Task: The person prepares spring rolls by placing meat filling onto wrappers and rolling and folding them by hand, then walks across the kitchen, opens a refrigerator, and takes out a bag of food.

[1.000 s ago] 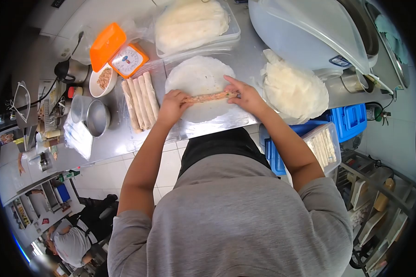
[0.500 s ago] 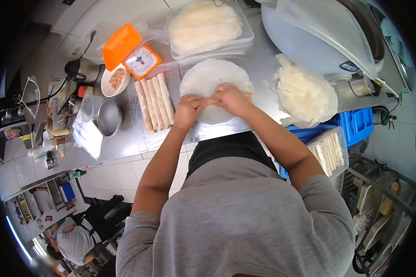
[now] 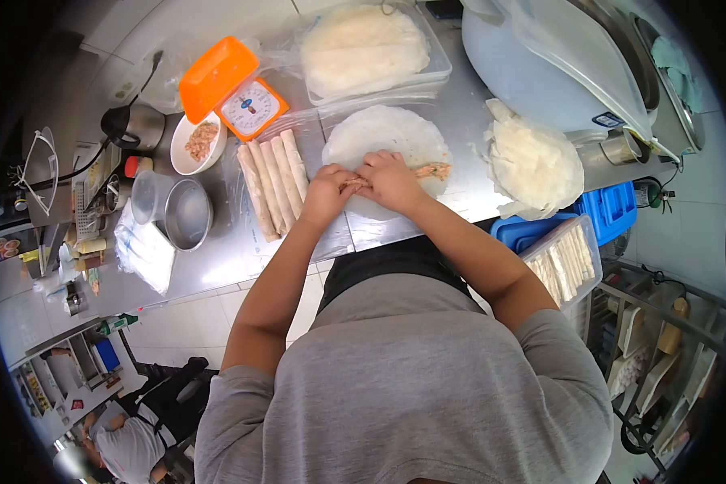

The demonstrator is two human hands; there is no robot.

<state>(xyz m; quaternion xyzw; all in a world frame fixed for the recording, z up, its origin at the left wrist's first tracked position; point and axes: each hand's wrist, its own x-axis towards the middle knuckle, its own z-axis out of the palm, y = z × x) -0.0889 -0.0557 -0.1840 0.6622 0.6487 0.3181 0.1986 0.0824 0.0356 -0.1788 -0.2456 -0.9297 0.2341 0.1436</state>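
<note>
A round, translucent wrapper sheet point(image 3: 387, 127) lies on the steel counter in front of me. A strip of pinkish minced filling point(image 3: 432, 170) runs across it, its right end bare. My left hand point(image 3: 328, 194) has its fingers closed on the strip's left end. Beside it, almost touching, my right hand point(image 3: 389, 182) presses its fingers together over the same filling. Its fingertips partly hide what they hold. To the left of my hands, several long pale rolls point(image 3: 273, 181) lie side by side on plastic film.
An orange kitchen scale point(image 3: 252, 109) stands near a bowl of filling point(image 3: 198, 143) and a metal bowl point(image 3: 189, 214). Stacked wrappers point(image 3: 365, 50) fill a tray behind; another wrapper pile point(image 3: 535, 165) lies right. A container of rolls point(image 3: 563, 262) stands lower right. Another person point(image 3: 133, 442) is lower left.
My right hand has shifted left along the filling towards my left hand, and more of the strip's right end shows. The whole view has tilted slightly.
</note>
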